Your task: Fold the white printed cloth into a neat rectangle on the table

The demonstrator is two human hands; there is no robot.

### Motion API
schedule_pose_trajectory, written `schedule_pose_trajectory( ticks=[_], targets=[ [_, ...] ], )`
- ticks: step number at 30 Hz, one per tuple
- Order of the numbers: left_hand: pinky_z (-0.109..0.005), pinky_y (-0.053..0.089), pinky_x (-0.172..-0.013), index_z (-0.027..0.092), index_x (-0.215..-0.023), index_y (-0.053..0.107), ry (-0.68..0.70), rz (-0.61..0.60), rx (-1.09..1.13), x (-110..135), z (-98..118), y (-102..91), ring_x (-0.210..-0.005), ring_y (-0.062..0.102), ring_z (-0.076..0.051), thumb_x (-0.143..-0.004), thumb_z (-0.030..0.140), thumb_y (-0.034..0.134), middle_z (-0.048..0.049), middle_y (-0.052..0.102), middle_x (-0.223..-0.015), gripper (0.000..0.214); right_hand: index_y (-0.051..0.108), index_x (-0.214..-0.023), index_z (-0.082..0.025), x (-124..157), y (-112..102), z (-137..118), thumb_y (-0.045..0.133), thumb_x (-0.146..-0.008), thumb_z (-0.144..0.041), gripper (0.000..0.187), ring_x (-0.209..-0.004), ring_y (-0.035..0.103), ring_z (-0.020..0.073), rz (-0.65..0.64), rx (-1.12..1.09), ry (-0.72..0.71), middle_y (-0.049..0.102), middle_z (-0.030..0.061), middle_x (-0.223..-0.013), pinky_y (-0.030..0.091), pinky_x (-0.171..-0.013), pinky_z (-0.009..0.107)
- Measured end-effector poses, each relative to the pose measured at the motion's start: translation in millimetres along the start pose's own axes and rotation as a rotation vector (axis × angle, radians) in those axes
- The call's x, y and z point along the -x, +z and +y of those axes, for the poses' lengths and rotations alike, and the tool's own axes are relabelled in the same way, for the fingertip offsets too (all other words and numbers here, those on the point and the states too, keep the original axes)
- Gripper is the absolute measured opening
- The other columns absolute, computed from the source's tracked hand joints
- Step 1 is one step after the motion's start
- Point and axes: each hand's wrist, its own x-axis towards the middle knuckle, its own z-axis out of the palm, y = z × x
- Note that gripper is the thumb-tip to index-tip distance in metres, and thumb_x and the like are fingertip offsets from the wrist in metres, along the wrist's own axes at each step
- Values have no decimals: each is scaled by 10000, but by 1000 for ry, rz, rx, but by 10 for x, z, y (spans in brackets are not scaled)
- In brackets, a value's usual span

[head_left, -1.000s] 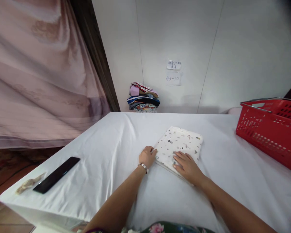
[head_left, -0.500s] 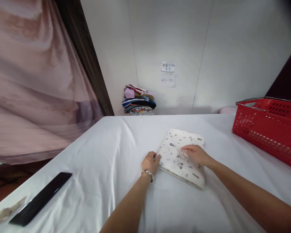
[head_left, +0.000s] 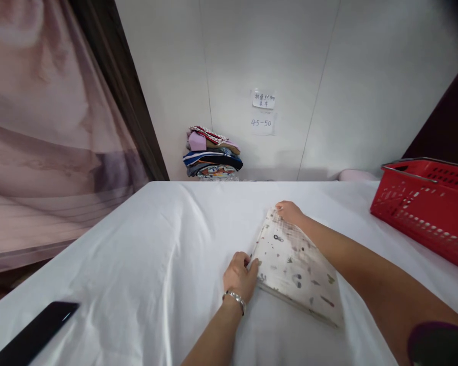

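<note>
A folded white cloth (head_left: 290,267) with small printed motifs lies at a slant on the white-covered table. My left hand (head_left: 241,274), with a silver bracelet at its wrist, is closed on the cloth's left edge near the front corner, thumb on top. At the far left corner, my right hand (head_left: 289,211) grips the edge of the same cloth. Its forearm crosses over the cloth's right side and hides part of it. The near right corner looks blurred.
A red plastic basket (head_left: 423,208) stands at the table's right edge. Several folded fabrics (head_left: 213,155) are piled by the wall beyond the table. A black flat object (head_left: 34,330) lies at front left. A pink curtain (head_left: 41,127) hangs on the left.
My right hand has moved from the middle of the cloth to its far left corner and taken hold there. My left hand stays at the left edge. The view has shifted slightly.
</note>
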Motion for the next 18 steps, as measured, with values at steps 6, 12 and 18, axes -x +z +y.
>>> schedule_pose_trajectory(
  ticks=[6,12,18],
  targets=[
    [-236,322,-578,213,-730,472,-13,-24,-23,-12,-10,20,-637,498,-120,-785,336,490,23,532,-697,136,650,-798,-204,-88,74,46,614,-623,-142,189,-876,553,171,-48,-5,27,634,32,-964,377,-682,210],
    [-235,321,-562,218,-724,459,-24,-30,-60,-9,-3,17,-601,494,-119,-790,332,482,31,517,-655,135,613,-771,-208,-94,145,112,602,-636,-162,143,-804,549,154,-16,-88,44,633,14,-907,365,-635,213],
    [-233,317,-540,222,-677,435,-1,-34,-80,-22,-32,33,-582,485,-120,-780,327,482,36,496,-624,154,597,-758,-215,-113,160,147,546,-687,-208,87,-717,551,135,28,-197,22,634,-16,-784,378,-606,208]
  ],
)
